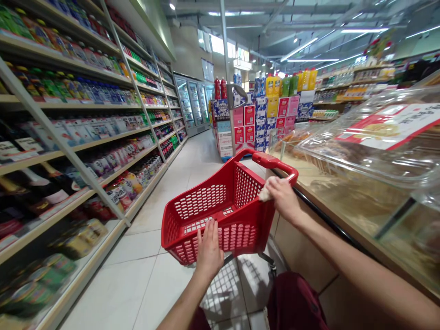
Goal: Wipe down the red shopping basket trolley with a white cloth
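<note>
A red plastic shopping cart point(237, 236) stands in the aisle in front of me, its basket showing only its own perforated walls and floor. My left hand point(209, 250) lies against the near side wall, with the fingers stretched out over the rim. In my right hand point(283, 197) is a crumpled off-white cloth point(266, 190), pressed on the cart's upper rim just below the red handle point(271, 161). Part of the cloth is hidden under the fingers.
Drink shelves point(79, 105) line the left side. To the right, a counter point(330, 197) with clear plastic food boxes point(371, 133) runs close beside the cart. Stacked drink cartons point(249, 119) and a grey post point(228, 68) stand ahead, with glass-door coolers point(192, 101) farther back.
</note>
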Demonstrator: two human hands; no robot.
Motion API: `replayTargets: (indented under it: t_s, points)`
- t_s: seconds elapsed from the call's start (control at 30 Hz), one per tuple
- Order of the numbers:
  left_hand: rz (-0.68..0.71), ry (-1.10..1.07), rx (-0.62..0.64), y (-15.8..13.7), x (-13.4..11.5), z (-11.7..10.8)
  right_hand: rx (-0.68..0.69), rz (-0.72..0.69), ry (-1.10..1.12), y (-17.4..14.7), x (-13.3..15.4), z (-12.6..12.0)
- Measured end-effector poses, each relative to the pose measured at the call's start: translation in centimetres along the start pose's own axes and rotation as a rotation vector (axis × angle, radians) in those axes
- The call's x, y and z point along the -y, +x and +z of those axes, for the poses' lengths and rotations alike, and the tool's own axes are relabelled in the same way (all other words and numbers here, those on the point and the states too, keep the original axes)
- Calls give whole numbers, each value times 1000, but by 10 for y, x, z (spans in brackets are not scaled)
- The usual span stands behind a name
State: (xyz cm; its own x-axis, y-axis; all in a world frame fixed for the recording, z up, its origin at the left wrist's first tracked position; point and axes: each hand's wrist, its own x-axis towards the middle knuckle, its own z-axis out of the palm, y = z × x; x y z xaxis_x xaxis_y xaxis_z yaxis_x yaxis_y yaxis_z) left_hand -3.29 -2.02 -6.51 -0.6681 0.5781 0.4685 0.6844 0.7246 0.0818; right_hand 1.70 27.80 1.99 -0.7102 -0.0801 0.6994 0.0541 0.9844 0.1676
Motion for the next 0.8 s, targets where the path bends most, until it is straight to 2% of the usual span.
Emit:
replayTargets:
  t_s: [0.1,0.17,0.23,0.3,0.47,0.53,0.63,0.73,0.8]
  points:
    - [5,-4,6,0,1,0,50,-153,52,-8,16,5]
    - [11,-12,16,0,2,0,44,-98,31,-8,6,3]
    - [8,-21,22,0,1,0,6,30,-12,-5,-8,-1]
    - [-6,-27,27,1,-1,0,-12,93,-18,-2,-10,-2]
    - [-24,-24,38,2,-2,-2,63,7,77,-4,44,2]
    - [-24,-18,44,3,-2,-3,71,19,113,-2,53,2]
    - [-37,-18,62,4,-3,-4,28,31,141,9,28,-2]
    - [-43,-17,68,4,-4,-4,-80,153,90,21,-13,-8]
    - [-45,-12,63,4,-5,-3,-114,223,55,23,-24,-9]
